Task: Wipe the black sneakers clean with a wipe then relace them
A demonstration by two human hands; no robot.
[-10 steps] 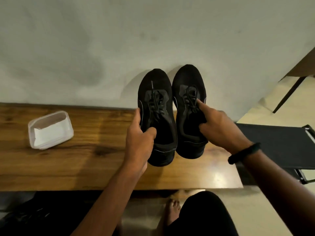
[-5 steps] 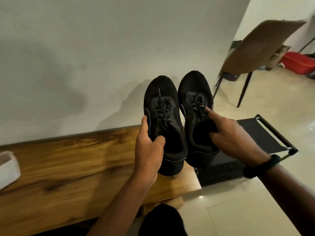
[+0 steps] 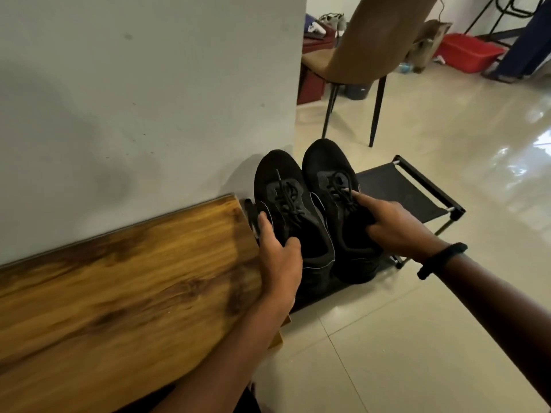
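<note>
**Holding a sneaker in each hand**

Nearest us, our two bare forearms reach in from 6 o'clock. Our left hand (image 3: pixel 280 263) is closed on the left sneaker (image 3: pixel 280 186) at its collar, with the thumb hooked into the opening and the fingers wrapped round the outer side. Our right hand (image 3: pixel 393 225), with a black band (image 3: pixel 441 260) on its wrist, grips the right sneaker (image 3: pixel 328 165). Its index finger lies straight along the tongue by the laces, and the other fingers curl into the opening.

The two sneakers are side by side and touching, toes toward 12 o'clock, each with its laces threaded.

At 9 o'clock of our left hand lies the wooden table (image 3: pixel 119 293), its end just beside that hand. Below the sneakers, and running out toward 3 o'clock, stands a low black rack (image 3: pixel 402 189). The heels overlap its near part, but we cannot tell whether the soles touch it. A pale glossy floor (image 3: pixel 417 323) spreads from 4 o'clock outward.

Behind the table, at 11 o'clock, rises the wall (image 3: pixel 134 99), whose corner stands just past the toes. Farther off at 1 o'clock is a tan chair (image 3: pixel 372 46) on thin black legs. Beyond it, at 2 o'clock, sits a red bin (image 3: pixel 468 52).
</note>
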